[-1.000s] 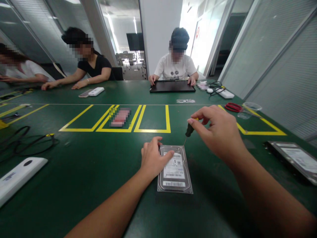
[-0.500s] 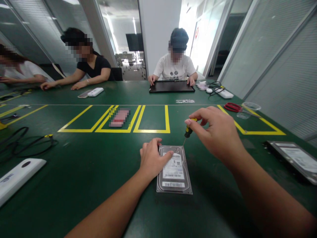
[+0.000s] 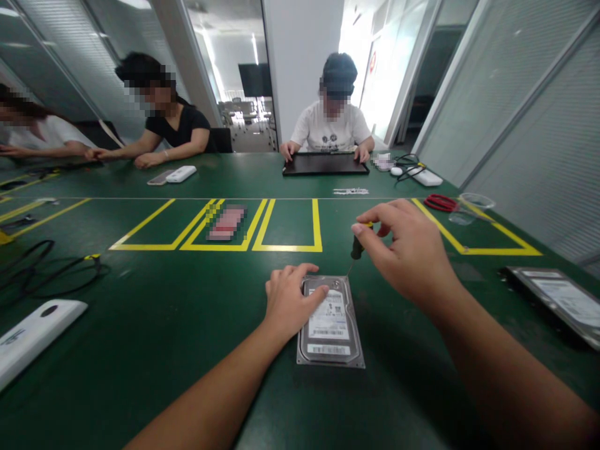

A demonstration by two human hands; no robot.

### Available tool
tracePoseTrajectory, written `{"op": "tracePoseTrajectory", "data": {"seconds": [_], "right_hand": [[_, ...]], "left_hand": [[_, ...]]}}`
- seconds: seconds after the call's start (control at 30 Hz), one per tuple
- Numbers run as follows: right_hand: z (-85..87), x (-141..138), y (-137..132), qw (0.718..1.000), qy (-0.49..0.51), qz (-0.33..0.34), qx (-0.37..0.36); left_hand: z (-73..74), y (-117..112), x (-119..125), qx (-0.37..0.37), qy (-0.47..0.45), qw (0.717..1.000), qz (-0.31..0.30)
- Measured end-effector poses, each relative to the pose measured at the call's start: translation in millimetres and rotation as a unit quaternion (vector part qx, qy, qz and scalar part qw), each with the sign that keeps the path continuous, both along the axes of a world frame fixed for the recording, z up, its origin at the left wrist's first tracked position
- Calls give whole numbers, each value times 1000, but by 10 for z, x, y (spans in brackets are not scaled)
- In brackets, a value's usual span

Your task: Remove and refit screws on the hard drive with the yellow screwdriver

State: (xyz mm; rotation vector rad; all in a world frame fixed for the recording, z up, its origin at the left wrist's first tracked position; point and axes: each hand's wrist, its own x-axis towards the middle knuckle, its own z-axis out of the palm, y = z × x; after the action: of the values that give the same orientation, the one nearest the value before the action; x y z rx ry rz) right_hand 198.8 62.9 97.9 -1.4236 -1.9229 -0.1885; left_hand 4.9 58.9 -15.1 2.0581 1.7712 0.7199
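Observation:
A silver hard drive (image 3: 329, 342) with white labels lies flat on the green table in front of me. My left hand (image 3: 289, 297) grips its far left part, thumb across the label and fingers at the far edge. Between the thumb and fingers of my right hand (image 3: 405, 247) is a small screwdriver (image 3: 357, 245) with a yellow and black handle, held tilted. Its thin shaft reaches down to the drive's far right corner; whether the tip sits in a screw is too small to tell.
A second hard drive (image 3: 557, 300) lies at the right, and a white power bank (image 3: 40, 337) at the left. Yellow tape (image 3: 288, 247) marks boxes beyond my hands. Red-handled pliers (image 3: 440, 202) rest near a clear cup (image 3: 475, 201). Across the table a person handles a dark panel (image 3: 325, 164).
The screwdriver handle has turned slightly in my right fingers. Fingers of my left hand have stretched further along the drive's far edge. At the left, a co-worker's hand has shifted.

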Motion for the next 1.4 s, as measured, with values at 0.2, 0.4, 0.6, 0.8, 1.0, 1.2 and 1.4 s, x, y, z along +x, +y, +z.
{"op": "tracePoseTrajectory", "data": {"seconds": [0.2,0.4,0.6,0.8,1.0,1.2,1.4], "right_hand": [[-7,7,-9,1000,1,-3,6],[-12,-7,-17,1000,13,-16,-2],[-24,-11,8,1000,13,6,17],[-31,-7,18,999,10,-2,37],[-72,-2,37,999,23,-3,46],[-63,-7,38,997,18,-3,68],[-95,-11,46,996,33,-2,78]], "left_hand": [[-11,7,-6,3,-5,1000,-5],[0,13,-9,0,-7,1000,-8],[6,9,-8,-2,-7,1000,-8],[-1,14,-7,-3,-3,1000,-11],[-8,14,-6,-2,-1,1000,-11],[-6,17,-7,1,-1,1000,-10],[8,6,-7,-5,0,1000,-9]]}}
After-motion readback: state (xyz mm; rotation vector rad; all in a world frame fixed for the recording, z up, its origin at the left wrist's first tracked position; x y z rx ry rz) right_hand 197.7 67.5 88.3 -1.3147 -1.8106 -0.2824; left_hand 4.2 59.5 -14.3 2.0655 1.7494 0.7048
